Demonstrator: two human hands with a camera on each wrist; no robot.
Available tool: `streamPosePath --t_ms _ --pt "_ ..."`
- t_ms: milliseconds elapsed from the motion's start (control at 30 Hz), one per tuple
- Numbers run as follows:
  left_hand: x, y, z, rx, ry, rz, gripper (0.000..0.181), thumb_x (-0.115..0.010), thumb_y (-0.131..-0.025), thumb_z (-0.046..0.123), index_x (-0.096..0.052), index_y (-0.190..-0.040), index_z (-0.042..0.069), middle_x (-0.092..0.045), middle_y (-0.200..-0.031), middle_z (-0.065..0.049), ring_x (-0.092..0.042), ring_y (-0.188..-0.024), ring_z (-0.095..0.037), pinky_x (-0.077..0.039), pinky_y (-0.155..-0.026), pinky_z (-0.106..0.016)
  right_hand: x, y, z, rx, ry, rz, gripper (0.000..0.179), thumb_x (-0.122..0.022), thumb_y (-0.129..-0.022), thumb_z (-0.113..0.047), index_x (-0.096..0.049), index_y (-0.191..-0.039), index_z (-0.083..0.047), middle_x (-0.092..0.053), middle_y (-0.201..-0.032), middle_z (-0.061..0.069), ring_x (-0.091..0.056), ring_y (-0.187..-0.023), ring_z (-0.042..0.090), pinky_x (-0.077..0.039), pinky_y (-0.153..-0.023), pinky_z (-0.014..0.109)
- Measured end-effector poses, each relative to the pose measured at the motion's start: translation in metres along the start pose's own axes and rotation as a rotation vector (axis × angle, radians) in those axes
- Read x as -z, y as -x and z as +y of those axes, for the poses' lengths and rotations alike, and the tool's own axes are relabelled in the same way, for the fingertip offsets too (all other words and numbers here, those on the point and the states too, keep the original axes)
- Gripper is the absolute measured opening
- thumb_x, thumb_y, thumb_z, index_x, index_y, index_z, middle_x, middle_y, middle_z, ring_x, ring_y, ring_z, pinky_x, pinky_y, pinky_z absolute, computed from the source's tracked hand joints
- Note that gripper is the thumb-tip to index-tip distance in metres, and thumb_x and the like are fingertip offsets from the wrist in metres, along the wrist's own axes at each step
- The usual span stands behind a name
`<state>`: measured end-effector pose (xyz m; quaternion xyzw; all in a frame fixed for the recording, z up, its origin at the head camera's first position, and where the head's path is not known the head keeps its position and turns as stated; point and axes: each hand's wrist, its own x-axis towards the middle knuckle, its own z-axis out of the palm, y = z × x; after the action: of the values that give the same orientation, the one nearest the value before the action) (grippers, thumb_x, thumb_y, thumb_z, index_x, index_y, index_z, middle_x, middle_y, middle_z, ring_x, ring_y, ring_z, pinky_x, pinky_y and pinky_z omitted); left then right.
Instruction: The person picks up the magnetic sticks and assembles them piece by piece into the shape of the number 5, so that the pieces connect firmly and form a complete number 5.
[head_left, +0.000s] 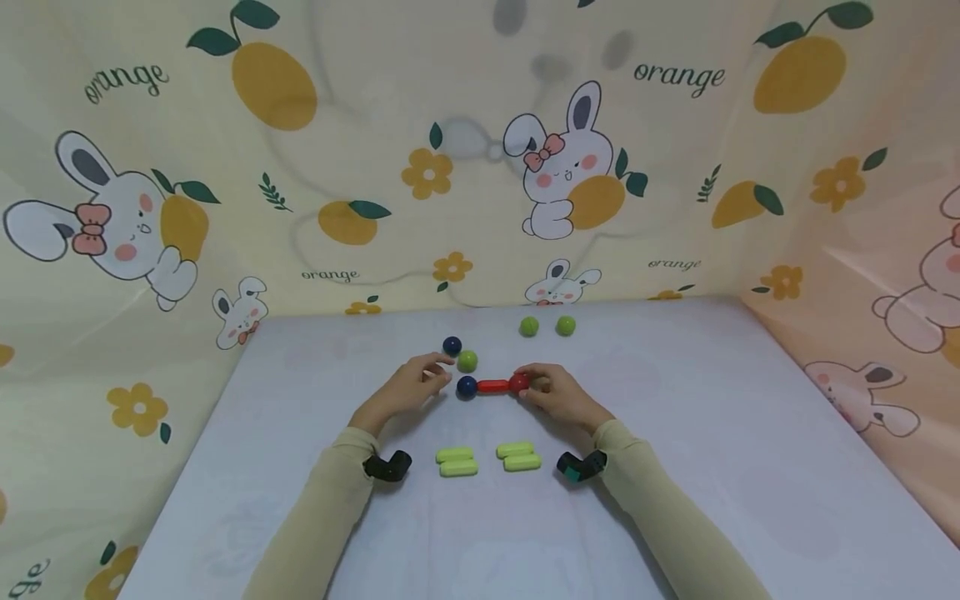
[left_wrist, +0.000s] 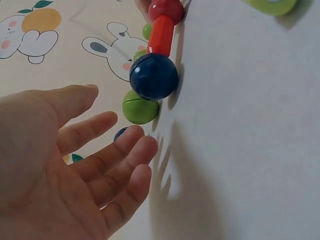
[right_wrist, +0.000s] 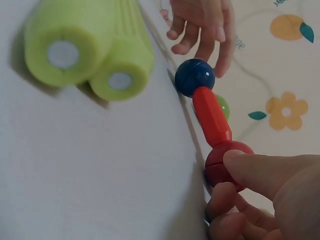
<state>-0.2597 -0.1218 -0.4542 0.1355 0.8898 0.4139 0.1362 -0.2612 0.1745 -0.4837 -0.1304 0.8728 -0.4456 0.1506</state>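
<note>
My right hand point(head_left: 561, 395) pinches a red ball point(right_wrist: 220, 165) between thumb and fingers. From that ball a red rod point(head_left: 492, 386) runs left to a dark blue ball point(head_left: 467, 387), the three joined in a line low over the white table. My left hand point(head_left: 408, 387) is just left of the blue ball, fingers spread and loosely bent, with nothing in its grasp. In the left wrist view its palm point(left_wrist: 55, 175) faces the joined piece. Close beyond its fingertips lie a green ball point(head_left: 467, 361) and a second dark blue ball point(head_left: 452, 345).
Two green balls point(head_left: 529, 326) sit near the back edge of the table point(head_left: 645, 517). Nearer the front, between the forearms, light green rods point(head_left: 457, 462) lie in two pairs, the right pair point(head_left: 518, 456) by the right wrist. A printed cloth point(head_left: 480, 167) walls the back and sides.
</note>
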Motion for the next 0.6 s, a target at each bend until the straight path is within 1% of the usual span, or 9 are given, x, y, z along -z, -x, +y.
streamPosePath --t_ms 33,100,233,333,400,467,567,600 --pt "0.0 -0.001 0.0 -0.004 0.0 0.003 0.038 -0.055 -0.105 0.024 -0.056 -0.141 0.012 -0.065 -0.126 -0.015 -0.068 -0.094 -0.021 -0.055 -0.082 -0.034 0.001 0.0 0.0 0.001 0.013 0.002 0.042 -0.065 -0.098 -0.014 -0.058 -0.14 -0.013 -0.062 -0.137 0.014 -0.06 -0.12 0.03 -0.056 -0.092 0.038" --pt "0.0 -0.004 0.001 -0.009 -0.005 0.008 0.038 -0.054 -0.105 0.024 -0.055 -0.141 0.012 -0.065 -0.127 -0.015 -0.067 -0.098 -0.022 -0.055 -0.084 -0.036 0.004 -0.001 0.0 0.002 0.027 0.003 0.042 -0.064 -0.098 -0.014 -0.058 -0.14 -0.011 -0.062 -0.138 0.015 -0.061 -0.117 0.03 -0.057 -0.089 0.036" --pt "0.0 -0.009 0.004 -0.031 0.002 0.018 0.039 -0.054 -0.105 0.022 -0.055 -0.142 0.012 -0.065 -0.128 -0.015 -0.067 -0.107 -0.026 -0.055 -0.091 -0.041 0.012 -0.001 0.0 -0.006 0.009 0.008 0.042 -0.064 -0.098 -0.011 -0.058 -0.139 -0.008 -0.061 -0.137 0.017 -0.059 -0.112 0.028 -0.055 -0.082 0.03" --pt "-0.001 -0.01 0.006 -0.048 0.003 0.016 0.039 -0.053 -0.105 0.021 -0.054 -0.142 0.01 -0.065 -0.128 -0.016 -0.066 -0.11 -0.029 -0.055 -0.093 -0.042 0.016 -0.001 0.002 -0.019 -0.016 0.004 0.043 -0.065 -0.098 -0.011 -0.057 -0.14 -0.007 -0.059 -0.139 0.017 -0.058 -0.114 0.029 -0.054 -0.08 0.03" --pt "-0.002 -0.01 0.006 -0.05 -0.002 0.007 0.039 -0.053 -0.105 0.021 -0.054 -0.142 0.01 -0.064 -0.128 -0.016 -0.066 -0.11 -0.029 -0.055 -0.093 -0.041 0.018 -0.001 0.005 -0.03 -0.021 -0.003 0.044 -0.065 -0.098 -0.012 -0.056 -0.141 -0.008 -0.058 -0.142 0.017 -0.057 -0.12 0.032 -0.055 -0.086 0.034" --pt "-0.002 -0.009 0.006 -0.048 -0.009 0.0 0.039 -0.053 -0.105 0.022 -0.054 -0.142 0.011 -0.064 -0.128 -0.016 -0.066 -0.11 -0.029 -0.055 -0.092 -0.04 0.018 -0.002 0.007 -0.036 -0.028 -0.007 0.045 -0.065 -0.098 -0.013 -0.056 -0.142 -0.01 -0.056 -0.145 0.017 -0.055 -0.128 0.035 -0.055 -0.094 0.043" --pt "-0.001 -0.007 0.005 -0.05 -0.03 -0.002 0.039 -0.053 -0.105 0.022 -0.055 -0.142 0.011 -0.064 -0.128 -0.016 -0.066 -0.11 -0.028 -0.055 -0.091 -0.039 0.018 -0.005 0.012 -0.025 -0.041 0.002 0.046 -0.064 -0.098 -0.014 -0.055 -0.143 -0.011 -0.054 -0.148 0.016 -0.048 -0.139 0.039 -0.045 -0.109 0.057" --pt "0.0 -0.006 0.004 -0.055 -0.043 -0.002 0.039 -0.052 -0.105 0.022 -0.055 -0.142 0.01 -0.064 -0.127 -0.016 -0.066 -0.109 -0.028 -0.055 -0.09 -0.039 0.018 -0.006 0.014 -0.016 -0.042 0.006 0.046 -0.064 -0.099 -0.015 -0.055 -0.144 -0.011 -0.054 -0.148 0.016 -0.046 -0.141 0.039 -0.042 -0.111 0.059"
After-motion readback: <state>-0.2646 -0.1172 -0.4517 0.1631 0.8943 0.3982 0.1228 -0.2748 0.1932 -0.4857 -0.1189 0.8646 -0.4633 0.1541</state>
